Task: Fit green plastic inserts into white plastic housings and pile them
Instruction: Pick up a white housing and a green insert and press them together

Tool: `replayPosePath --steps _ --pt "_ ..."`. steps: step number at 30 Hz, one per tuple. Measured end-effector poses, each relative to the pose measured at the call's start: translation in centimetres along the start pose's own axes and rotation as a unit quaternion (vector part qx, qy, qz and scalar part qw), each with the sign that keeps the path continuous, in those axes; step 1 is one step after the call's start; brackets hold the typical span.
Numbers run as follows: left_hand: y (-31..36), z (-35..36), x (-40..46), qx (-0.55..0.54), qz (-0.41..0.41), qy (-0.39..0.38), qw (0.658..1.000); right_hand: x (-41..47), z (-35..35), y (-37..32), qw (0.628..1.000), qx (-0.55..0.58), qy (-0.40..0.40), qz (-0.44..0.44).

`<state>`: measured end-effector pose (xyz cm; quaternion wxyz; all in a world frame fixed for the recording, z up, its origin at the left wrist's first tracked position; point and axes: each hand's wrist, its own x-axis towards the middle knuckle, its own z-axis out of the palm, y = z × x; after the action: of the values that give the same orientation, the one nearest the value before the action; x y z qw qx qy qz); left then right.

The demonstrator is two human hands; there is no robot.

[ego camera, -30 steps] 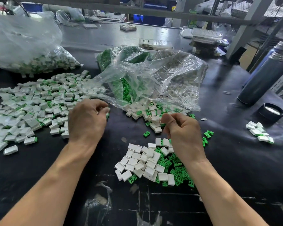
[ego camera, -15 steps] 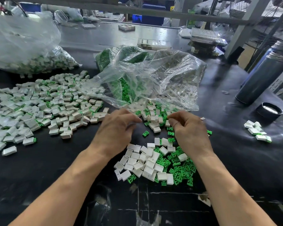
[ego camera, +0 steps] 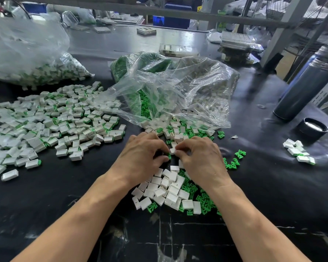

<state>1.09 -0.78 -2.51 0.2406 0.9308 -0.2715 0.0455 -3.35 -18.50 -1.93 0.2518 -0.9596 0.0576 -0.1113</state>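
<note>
Right hand point(ego camera: 201, 159), fingers curled, pinching a white housing point(ego camera: 172, 151) at its fingertips; left hand point(ego camera: 142, 156), fingers curled, meeting it with a green insert point(ego camera: 169, 156) barely visible at its thumb. Directly below, loose white housings point(ego camera: 165, 190) and green inserts point(ego camera: 203, 201) on the black table point(ego camera: 45, 205). At left, pile of assembled pieces point(ego camera: 51, 125); behind, open clear bag point(ego camera: 178, 91) spilling parts.

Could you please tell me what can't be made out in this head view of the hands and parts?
- What the left hand grips: only a green sliver shows beneath its curled fingers.
- Whether an insert sits in the white housing pinched by the right hand: too small, fingers cover it.
- Contents of the left bag: blurred by plastic, cut off by the edge.
</note>
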Motion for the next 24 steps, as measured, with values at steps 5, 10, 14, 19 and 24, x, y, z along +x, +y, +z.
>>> replayPosePath --steps 5,10,14,19,24 --pt "0.2 -0.2 -0.3 -0.027 -0.008 0.030 0.999 -0.3 0.0 0.0 0.999 0.017 -0.027 -0.028" --pt "0.7 -0.1 -0.3 -0.061 -0.035 0.067 0.995 -0.6 -0.2 -0.2 0.994 0.065 -0.020 -0.086" --pt "0.8 -0.1 0.0 -0.164 -0.075 0.060 0.982 -0.4 -0.5 -0.4 0.989 0.111 0.006 -0.093" --pt "0.7 0.5 0.1 -0.115 -0.074 0.066 0.988 -0.2 -0.6 0.0 0.976 0.210 0.049 -0.028" --pt "1.1 1.2 0.0 -0.031 -0.064 0.042 0.997 -0.3 -0.6 0.4 0.957 0.288 0.040 0.025"
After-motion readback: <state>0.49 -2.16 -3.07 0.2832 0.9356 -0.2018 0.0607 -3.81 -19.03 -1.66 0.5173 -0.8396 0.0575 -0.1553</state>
